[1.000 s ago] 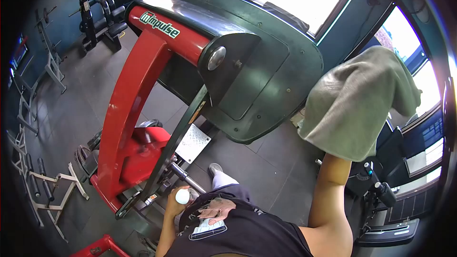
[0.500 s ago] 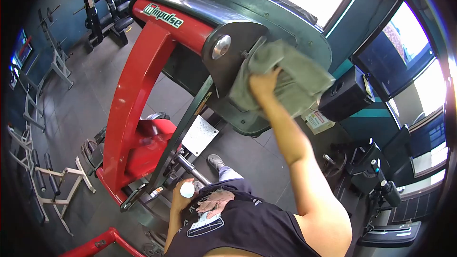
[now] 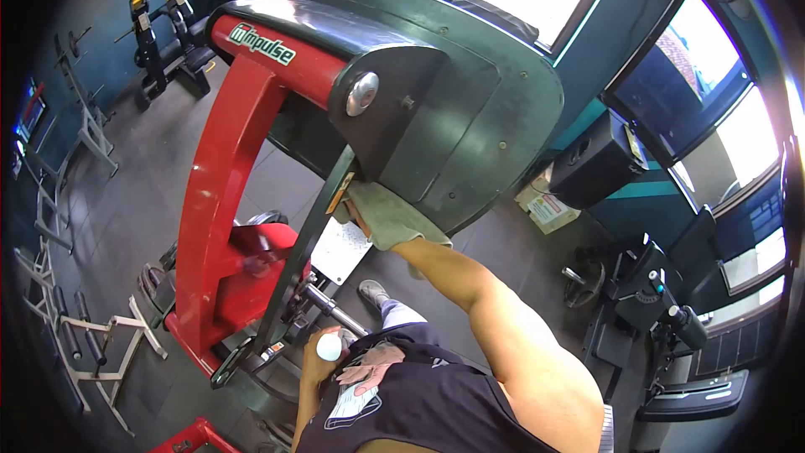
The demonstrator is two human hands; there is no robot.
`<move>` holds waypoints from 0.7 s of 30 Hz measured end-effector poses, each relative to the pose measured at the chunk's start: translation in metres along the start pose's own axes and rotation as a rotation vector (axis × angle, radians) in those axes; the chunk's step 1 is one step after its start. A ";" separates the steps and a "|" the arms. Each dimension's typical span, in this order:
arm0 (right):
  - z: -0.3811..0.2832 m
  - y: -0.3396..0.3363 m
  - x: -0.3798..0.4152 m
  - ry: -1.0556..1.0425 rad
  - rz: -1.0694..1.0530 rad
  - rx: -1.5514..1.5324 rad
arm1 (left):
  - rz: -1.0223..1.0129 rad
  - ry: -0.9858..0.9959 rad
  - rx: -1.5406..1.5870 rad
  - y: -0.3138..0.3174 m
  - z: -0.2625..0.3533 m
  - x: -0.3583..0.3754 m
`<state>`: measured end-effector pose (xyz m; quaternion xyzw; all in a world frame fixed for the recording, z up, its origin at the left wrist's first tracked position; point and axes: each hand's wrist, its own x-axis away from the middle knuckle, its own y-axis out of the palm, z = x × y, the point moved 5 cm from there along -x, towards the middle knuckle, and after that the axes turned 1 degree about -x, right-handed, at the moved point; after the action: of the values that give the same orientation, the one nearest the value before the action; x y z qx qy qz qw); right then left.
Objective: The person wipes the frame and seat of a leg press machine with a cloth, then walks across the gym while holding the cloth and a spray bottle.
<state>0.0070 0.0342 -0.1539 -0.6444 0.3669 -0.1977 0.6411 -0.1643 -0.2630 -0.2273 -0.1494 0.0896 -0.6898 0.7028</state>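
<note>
My right hand (image 3: 359, 216) is closed on a grey-green cloth (image 3: 396, 216), which partly covers the fingers. The cloth lies against the lower edge of a large dark panel (image 3: 495, 109) on a red gym machine (image 3: 210, 176). Right beside the hand, the machine's slanted dark metal bar (image 3: 314, 247) runs downward. Low in front of my body, my left hand (image 3: 312, 367) is wrapped round a container with a round white top (image 3: 329, 346); the rest of it is mostly hidden by the fingers.
A silver footplate (image 3: 340, 253) and a red base part (image 3: 256, 264) sit below the panel. To the right are a black speaker box (image 3: 599, 164), a cardboard box (image 3: 547, 205) and more exercise equipment (image 3: 646, 294). Racks (image 3: 92, 319) stand at the left.
My right hand has moved the cloth down and left, from the panel's face to its lower edge beside the bar. The left hand still holds the white-topped container. The view has shifted slightly.
</note>
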 end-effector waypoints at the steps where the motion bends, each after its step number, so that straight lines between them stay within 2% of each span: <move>1: -0.003 -0.008 0.005 -0.010 -0.008 -0.012 | -0.001 0.006 -0.008 0.000 0.001 0.003; 6: -0.006 -0.079 0.072 0.030 -0.029 -0.015 | 0.071 -0.096 0.067 -0.005 -0.022 0.009; 10: 0.025 -0.111 0.096 0.179 0.062 0.215 | 0.092 -0.003 -0.005 -0.012 -0.023 0.004; 12: 0.053 -0.153 0.073 0.304 0.138 0.372 | 0.060 0.005 -0.032 -0.012 -0.020 -0.007; 14: 0.081 -0.189 0.048 0.301 0.288 0.534 | 0.058 -0.032 0.035 -0.010 -0.021 -0.016; 16: 0.112 -0.210 0.025 0.308 0.378 0.536 | 0.028 -0.052 0.085 -0.008 -0.019 -0.026; 19: 0.124 -0.254 -0.006 0.315 0.492 0.631 | -0.048 -0.026 0.059 -0.004 -0.016 -0.047; 21: 0.156 -0.264 -0.020 0.426 0.484 0.527 | -0.086 -0.032 0.060 -0.004 -0.007 -0.061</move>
<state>0.1654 0.1310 0.0916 -0.2983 0.5690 -0.2572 0.7219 -0.1722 -0.2033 -0.2379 -0.1431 0.0512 -0.7193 0.6778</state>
